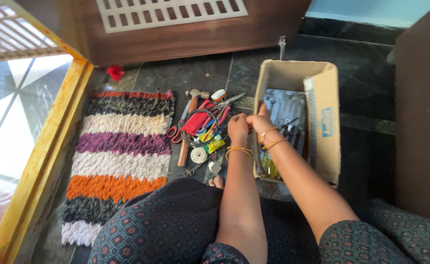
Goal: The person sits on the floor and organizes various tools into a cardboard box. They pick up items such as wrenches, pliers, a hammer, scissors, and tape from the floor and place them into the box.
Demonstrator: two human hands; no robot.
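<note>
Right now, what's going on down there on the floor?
A person sits on the dark floor with both hands at the near left edge of an open cardboard box. The left hand and right hand are close together, pinching something too small to make out. The box holds dark tools. Left of it lies a pile of tools: a hammer, red-handled scissors, a tape roll. A striped rug lies further left.
</note>
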